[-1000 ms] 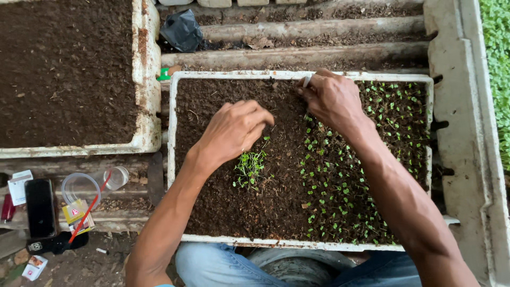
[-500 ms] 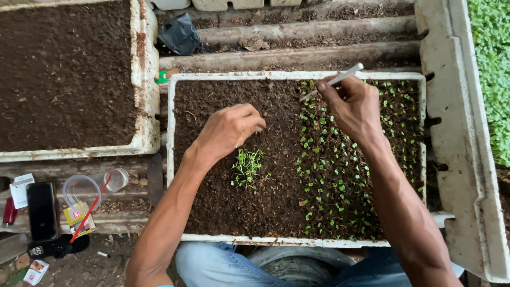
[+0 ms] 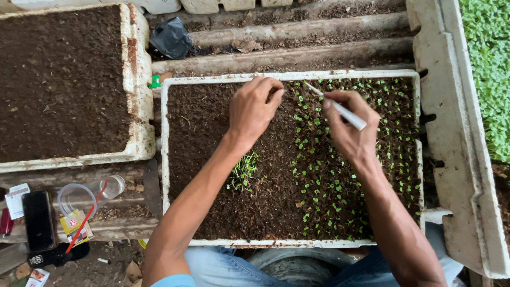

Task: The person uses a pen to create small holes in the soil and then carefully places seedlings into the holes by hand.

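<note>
Together our hands worked over the soil in the white tray (image 3: pixel 164 159). Our right hand (image 3: pixel 348 127) pinched a thin white stick (image 3: pixel 340 109), its tip pointing at the soil between the two hands near the tray's far edge. Our left hand (image 3: pixel 254 109) had its fingertips pressed together just beside that tip; we could not tell whether they held anything. Behind the left wrist, nearer our body, lay a loose clump of seedlings (image 3: pixel 243 171). Rows of planted sprouts (image 3: pixel 329 186) ran under and to the right of the right hand. Well off to the left of the left hand sat a second tray (image 3: pixel 133 106) of bare soil.
</note>
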